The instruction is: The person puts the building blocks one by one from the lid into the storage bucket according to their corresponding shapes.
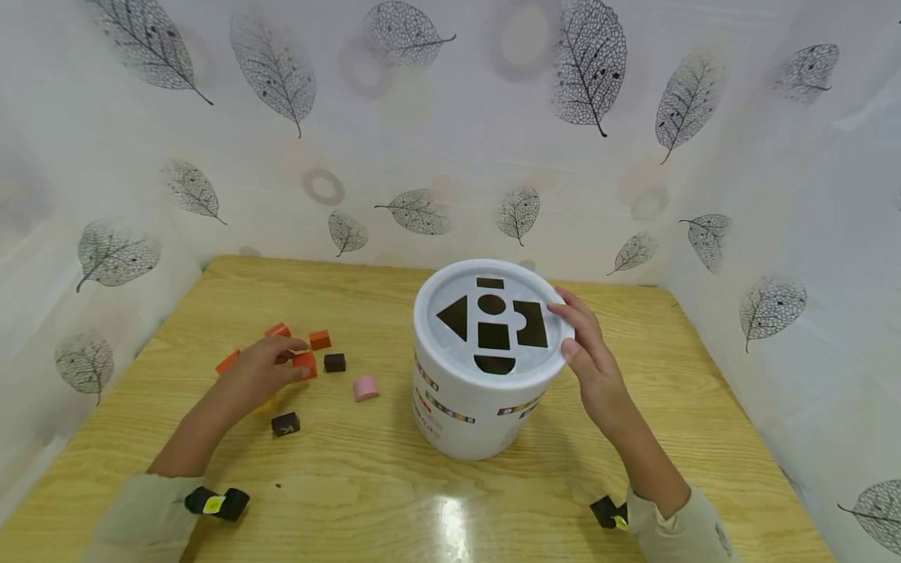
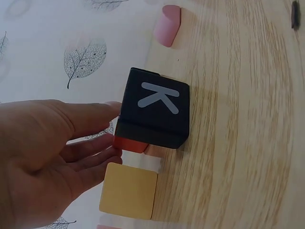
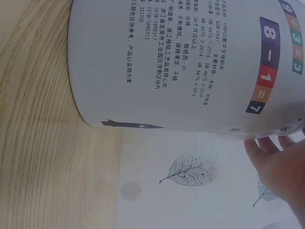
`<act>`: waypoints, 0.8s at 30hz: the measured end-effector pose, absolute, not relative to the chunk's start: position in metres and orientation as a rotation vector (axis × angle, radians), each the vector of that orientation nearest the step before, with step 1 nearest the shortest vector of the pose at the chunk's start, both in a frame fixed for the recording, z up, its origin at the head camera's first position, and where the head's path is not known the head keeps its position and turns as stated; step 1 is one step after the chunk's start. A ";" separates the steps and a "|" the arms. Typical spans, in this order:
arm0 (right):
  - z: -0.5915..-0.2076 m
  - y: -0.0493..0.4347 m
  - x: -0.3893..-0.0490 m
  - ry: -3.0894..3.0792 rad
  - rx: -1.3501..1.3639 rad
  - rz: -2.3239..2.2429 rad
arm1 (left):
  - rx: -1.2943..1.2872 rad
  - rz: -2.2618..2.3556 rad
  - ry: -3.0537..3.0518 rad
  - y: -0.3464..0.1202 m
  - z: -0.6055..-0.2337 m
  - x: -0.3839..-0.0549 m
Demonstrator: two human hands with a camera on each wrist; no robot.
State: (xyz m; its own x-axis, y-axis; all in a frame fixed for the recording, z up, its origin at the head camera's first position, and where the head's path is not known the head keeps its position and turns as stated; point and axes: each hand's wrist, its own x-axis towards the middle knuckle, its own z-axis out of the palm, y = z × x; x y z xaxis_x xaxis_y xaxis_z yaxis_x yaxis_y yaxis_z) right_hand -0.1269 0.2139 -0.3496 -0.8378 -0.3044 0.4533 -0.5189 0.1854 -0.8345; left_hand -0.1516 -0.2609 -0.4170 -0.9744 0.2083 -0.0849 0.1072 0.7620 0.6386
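Observation:
My left hand point(image 1: 263, 363) pinches a red-orange block point(image 1: 305, 364) between thumb and fingers at the left of the table. In the left wrist view, a black block with a letter K point(image 2: 157, 109) stands in front and partly hides the held block. A yellow block point(image 2: 128, 191) lies close below the fingers there. My right hand point(image 1: 594, 367) rests against the rim of a white bucket point(image 1: 468, 426), fingertips over the lid's edge and thumb at its side. Shaped holes pierce the grey lid point(image 1: 457, 352): a triangle, a circle, a square and others.
Around the left hand lie orange blocks point(image 1: 320, 339), a dark block point(image 1: 334, 362) and a pink half-round block point(image 1: 365, 388). The wooden table point(image 1: 366, 508) meets a leaf-patterned curtain point(image 1: 450, 156) at its back and sides.

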 end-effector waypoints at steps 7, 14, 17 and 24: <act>-0.350 0.214 -0.127 -2.265 0.798 1.717 | 0.292 0.934 2.839 -0.254 -0.414 -0.153; -0.351 0.214 -0.127 -2.264 0.804 1.722 | 0.303 0.902 2.861 -0.252 -0.415 -0.153; -0.350 0.214 -0.127 -2.267 0.801 1.724 | 0.286 0.939 2.853 -0.252 -0.415 -0.153; -0.350 0.214 -0.127 -2.264 0.801 1.716 | 0.281 1.036 2.867 -0.254 -0.410 -0.150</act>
